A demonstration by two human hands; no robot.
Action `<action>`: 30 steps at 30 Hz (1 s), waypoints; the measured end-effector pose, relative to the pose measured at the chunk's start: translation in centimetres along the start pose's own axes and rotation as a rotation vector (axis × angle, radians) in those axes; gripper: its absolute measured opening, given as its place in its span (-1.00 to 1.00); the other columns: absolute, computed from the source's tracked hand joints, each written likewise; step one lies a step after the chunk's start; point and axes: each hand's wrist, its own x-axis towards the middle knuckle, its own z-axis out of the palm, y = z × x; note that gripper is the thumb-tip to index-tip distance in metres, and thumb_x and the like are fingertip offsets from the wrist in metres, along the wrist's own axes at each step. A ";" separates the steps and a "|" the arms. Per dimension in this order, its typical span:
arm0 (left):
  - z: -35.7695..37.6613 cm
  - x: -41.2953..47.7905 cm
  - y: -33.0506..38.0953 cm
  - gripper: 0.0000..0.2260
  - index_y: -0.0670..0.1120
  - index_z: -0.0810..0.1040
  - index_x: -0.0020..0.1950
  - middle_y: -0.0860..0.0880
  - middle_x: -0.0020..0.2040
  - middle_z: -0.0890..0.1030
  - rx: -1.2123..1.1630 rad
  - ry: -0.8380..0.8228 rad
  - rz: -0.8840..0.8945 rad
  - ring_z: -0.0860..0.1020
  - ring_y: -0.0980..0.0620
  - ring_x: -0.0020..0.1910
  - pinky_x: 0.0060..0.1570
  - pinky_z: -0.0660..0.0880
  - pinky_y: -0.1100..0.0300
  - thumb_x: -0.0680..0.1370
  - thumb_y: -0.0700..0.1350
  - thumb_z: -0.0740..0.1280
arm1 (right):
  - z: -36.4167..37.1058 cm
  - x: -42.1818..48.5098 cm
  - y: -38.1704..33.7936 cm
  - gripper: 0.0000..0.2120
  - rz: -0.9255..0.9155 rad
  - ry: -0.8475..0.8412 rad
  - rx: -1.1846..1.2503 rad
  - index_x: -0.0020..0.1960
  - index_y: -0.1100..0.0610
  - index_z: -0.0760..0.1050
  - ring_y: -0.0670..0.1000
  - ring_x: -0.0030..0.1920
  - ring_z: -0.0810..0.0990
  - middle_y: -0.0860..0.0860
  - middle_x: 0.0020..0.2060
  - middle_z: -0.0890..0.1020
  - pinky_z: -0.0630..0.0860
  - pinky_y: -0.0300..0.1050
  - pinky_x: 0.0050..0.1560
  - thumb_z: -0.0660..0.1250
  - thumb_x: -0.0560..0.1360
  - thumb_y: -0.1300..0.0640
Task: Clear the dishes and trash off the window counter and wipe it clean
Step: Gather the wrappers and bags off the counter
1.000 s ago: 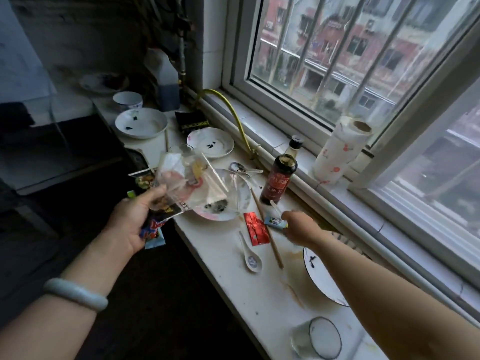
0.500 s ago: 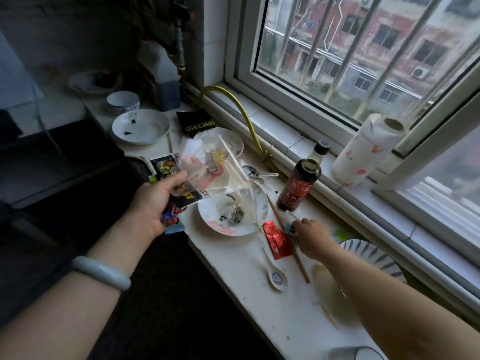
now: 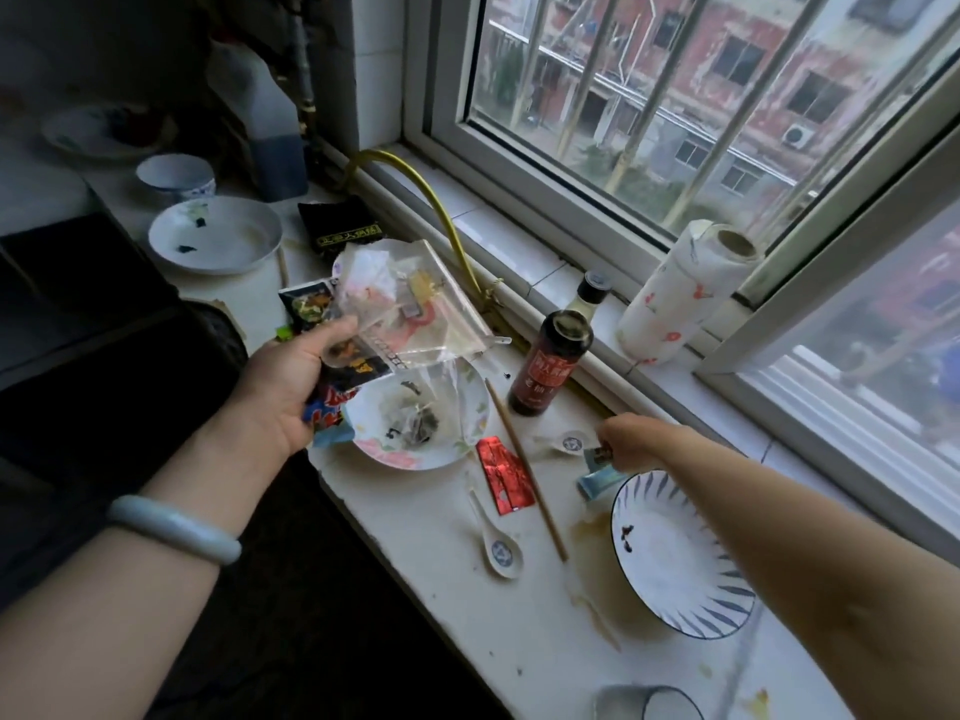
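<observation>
Left hand (image 3: 291, 387) grasps a bundle of wrappers (image 3: 405, 309) above the flowered plate (image 3: 467, 423) at the counter's (image 3: 415, 537) near edge. Right hand (image 3: 631, 441) pinches a small blue packet (image 3: 597, 481) at the far rim of the striped plate (image 3: 675, 563). A red packet (image 3: 504, 475) and a chopstick (image 3: 540, 511) lie between the plates.

We are in a home kitchen: used plates (image 3: 215, 235), a soy sauce bottle (image 3: 549, 363) and a paper towel roll (image 3: 675, 293) line the window desk (image 3: 431, 543).
</observation>
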 end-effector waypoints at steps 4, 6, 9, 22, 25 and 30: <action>0.3 -0.2 0.0 -0.78 -0.19 0.63 0.07 -0.17 -0.13 0.69 -0.004 0.025 -0.002 0.67 -0.06 -0.36 -0.43 0.57 0.16 0.46 -0.14 0.44 | 0.8 1.3 -0.5 -0.67 -0.044 -0.145 -0.043 0.19 0.10 0.46 0.05 -0.03 0.57 0.02 -0.03 0.56 0.54 -0.09 -0.01 0.41 0.45 0.13; 0.3 -0.2 0.0 -0.86 -0.18 0.63 -0.01 -0.14 -0.20 0.69 -0.009 0.033 0.004 0.67 -0.05 -0.38 -0.44 0.58 0.16 0.48 -0.15 0.41 | 1.2 1.6 -0.7 -0.63 -0.053 -0.158 -0.068 0.24 0.10 0.45 0.06 0.01 0.58 0.04 0.04 0.57 0.54 -0.10 0.01 0.39 0.46 0.14; 0.5 -0.3 0.2 -0.93 -0.16 0.62 -0.09 -0.09 -0.32 0.69 -0.030 0.031 0.013 0.65 -0.02 -0.42 -0.47 0.57 0.17 0.52 -0.17 0.37 | 1.9 1.7 -1.1 -0.72 -0.098 -0.118 -0.150 0.19 0.09 0.51 0.06 -0.08 0.58 0.02 -0.07 0.58 0.52 -0.12 -0.09 0.32 0.50 0.08; -0.1 -0.8 1.0 -0.90 -0.18 0.63 -0.07 -0.13 -0.27 0.69 -0.058 0.083 0.057 0.66 -0.05 -0.40 -0.42 0.60 0.14 0.49 -0.15 0.41 | -2.2 -0.9 -7.3 -0.86 -0.163 -0.026 0.352 0.07 0.02 0.38 -0.04 -0.14 0.53 -0.04 -0.10 0.55 0.44 -0.15 -0.21 0.23 0.53 0.06; -0.4 -1.0 1.1 -0.92 -0.17 0.63 -0.09 -0.11 -0.33 0.68 -0.056 0.107 0.074 0.64 -0.03 -0.45 -0.48 0.56 0.20 0.49 -0.16 0.41 | -0.1 -0.3 -10.4 -0.73 -0.059 0.123 0.447 0.15 0.10 0.36 0.05 -0.05 0.58 0.05 -0.01 0.59 0.53 -0.07 -0.14 0.24 0.54 -0.03; -1.3 -1.1 1.1 -0.84 -0.19 0.65 -0.02 -0.18 -0.16 0.70 -0.043 0.130 0.080 0.67 -0.09 -0.32 -0.29 0.64 0.06 0.47 -0.13 0.44 | 1.8 -0.2 -12.8 -0.62 0.141 0.207 0.568 0.12 0.15 0.36 0.10 -0.10 0.56 0.09 0.00 0.60 0.48 -0.08 -0.18 0.31 0.46 -0.08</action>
